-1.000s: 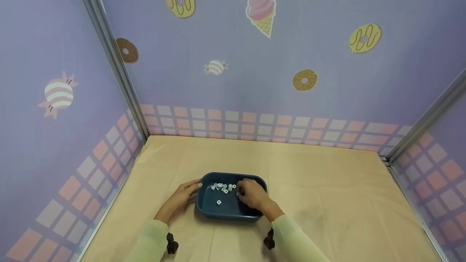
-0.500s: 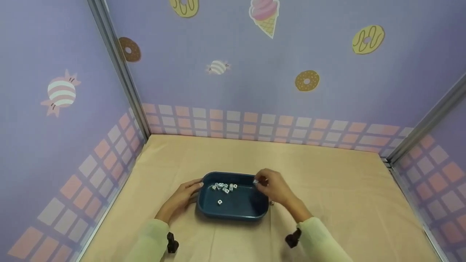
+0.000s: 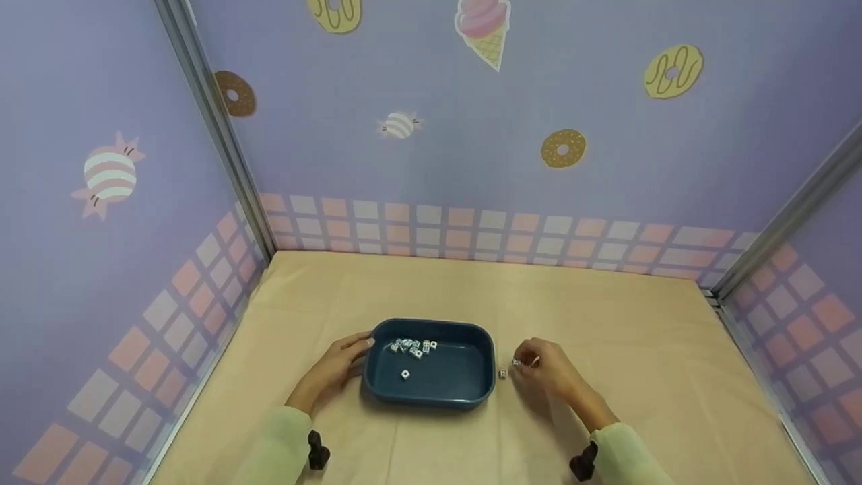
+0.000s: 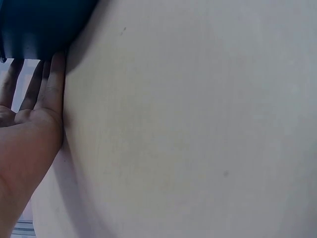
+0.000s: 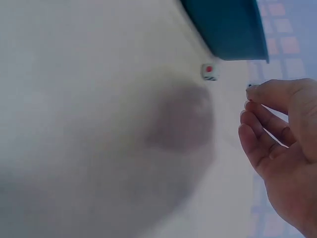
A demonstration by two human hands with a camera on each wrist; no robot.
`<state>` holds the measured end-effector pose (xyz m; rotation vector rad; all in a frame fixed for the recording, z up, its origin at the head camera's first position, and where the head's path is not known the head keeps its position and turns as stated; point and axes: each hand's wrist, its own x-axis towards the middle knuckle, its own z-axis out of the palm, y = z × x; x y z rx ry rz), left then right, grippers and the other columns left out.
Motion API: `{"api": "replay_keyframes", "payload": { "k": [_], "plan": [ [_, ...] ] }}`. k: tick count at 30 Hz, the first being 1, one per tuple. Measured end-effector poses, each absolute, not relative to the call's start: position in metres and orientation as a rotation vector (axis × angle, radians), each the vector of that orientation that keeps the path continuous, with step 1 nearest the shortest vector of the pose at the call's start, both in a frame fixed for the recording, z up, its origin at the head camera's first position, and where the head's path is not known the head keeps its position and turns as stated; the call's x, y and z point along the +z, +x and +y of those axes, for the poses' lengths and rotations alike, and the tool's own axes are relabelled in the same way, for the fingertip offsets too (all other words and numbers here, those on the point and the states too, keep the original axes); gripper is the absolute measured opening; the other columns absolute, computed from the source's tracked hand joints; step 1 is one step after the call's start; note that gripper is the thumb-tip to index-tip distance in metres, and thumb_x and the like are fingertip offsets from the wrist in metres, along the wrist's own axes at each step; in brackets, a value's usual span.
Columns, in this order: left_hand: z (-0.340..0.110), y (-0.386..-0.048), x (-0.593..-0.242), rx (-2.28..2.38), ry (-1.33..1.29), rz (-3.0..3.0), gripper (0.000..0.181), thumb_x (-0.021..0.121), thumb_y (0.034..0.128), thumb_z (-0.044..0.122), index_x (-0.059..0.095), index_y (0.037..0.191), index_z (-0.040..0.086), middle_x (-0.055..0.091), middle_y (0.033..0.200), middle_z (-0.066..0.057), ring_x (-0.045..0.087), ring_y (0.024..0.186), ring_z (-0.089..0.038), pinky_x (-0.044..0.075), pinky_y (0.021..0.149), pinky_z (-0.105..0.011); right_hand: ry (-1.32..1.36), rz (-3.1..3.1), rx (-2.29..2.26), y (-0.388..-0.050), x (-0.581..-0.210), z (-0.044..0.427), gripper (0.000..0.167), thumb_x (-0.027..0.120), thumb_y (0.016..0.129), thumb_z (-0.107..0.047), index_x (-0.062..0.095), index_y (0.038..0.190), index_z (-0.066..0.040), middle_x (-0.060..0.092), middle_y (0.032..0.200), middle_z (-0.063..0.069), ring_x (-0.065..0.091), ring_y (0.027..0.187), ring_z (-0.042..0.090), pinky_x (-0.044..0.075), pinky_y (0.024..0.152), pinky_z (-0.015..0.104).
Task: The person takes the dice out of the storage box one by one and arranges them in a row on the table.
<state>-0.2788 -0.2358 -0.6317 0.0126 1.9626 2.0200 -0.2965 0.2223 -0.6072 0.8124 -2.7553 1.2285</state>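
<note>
A blue plastic tray [image 3: 431, 402] with a raised rim holds several white dice [image 3: 407, 345] clustered toward its back left, and one lone die [image 3: 405, 374] nearer the front. My left hand [image 3: 335, 367] rests against the tray's left end; in the left wrist view its fingers [image 4: 57, 82] lie straight against the tray's wall. To the right of the tray, my right hand [image 3: 549, 367] pinches a die [image 3: 516, 362] between thumb and fingertips, just above the table. Another die [image 3: 503, 374] sits on the table by the tray's right wall, its red pip showing in the right wrist view.
A cream cloth [image 3: 606, 337] covers the table. Purple panels with sweets printed on them stand at the back, left and right, joined by metal corner posts [image 3: 219, 128].
My right hand has lifted a die out of the tray, over the right rim, and down beside the die on the table. My left hand stays at the tray.
</note>
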Motion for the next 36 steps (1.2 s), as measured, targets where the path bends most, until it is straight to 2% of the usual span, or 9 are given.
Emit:
{"api": "replay_keyframes", "payload": {
  "k": [8,15,22,36],
  "plan": [
    [-0.236,-0.28,-0.631,2.024,0.007,1.959,0.057,0.06,0.1098,0.034,0.049,0.158,0.007,0.051,0.159,-0.015,0.05,0.147,-0.032,0.051,0.11,-0.042,0.8,-2.819,1.204,-0.293,-0.623,0.22,0.015,0.076,0.087,0.009,0.072,0.095,-0.002,0.071,0.09,0.009,0.063,0.082,0.014,0.058,0.075,0.031],
    [-0.235,-0.278,-0.631,2.011,-0.019,1.983,0.057,0.062,0.1085,0.037,0.051,0.158,0.009,0.052,0.159,-0.013,0.049,0.148,-0.031,0.05,0.111,-0.042,0.803,-2.842,1.157,-0.293,-0.628,0.216,0.017,0.077,0.087,0.009,0.072,0.095,-0.006,0.068,0.091,0.002,0.061,0.082,0.011,0.055,0.073,0.027],
    [-0.236,-0.279,-0.63,2.038,0.045,1.935,0.058,0.062,0.1092,0.035,0.048,0.159,0.008,0.051,0.16,-0.015,0.049,0.147,-0.032,0.05,0.112,-0.041,0.865,-2.8,1.128,-0.292,-0.628,0.216,0.017,0.076,0.085,0.011,0.074,0.094,-0.004,0.068,0.09,0.004,0.06,0.081,0.016,0.051,0.07,0.028],
    [-0.237,-0.279,-0.631,2.048,0.034,1.923,0.06,0.062,0.1092,0.034,0.047,0.159,0.006,0.052,0.158,-0.017,0.053,0.144,-0.032,0.052,0.109,-0.041,0.859,-2.807,1.108,-0.294,-0.63,0.213,0.018,0.077,0.083,0.01,0.074,0.095,-0.005,0.065,0.088,0.004,0.058,0.08,0.015,0.048,0.069,0.027]
  ]
}}
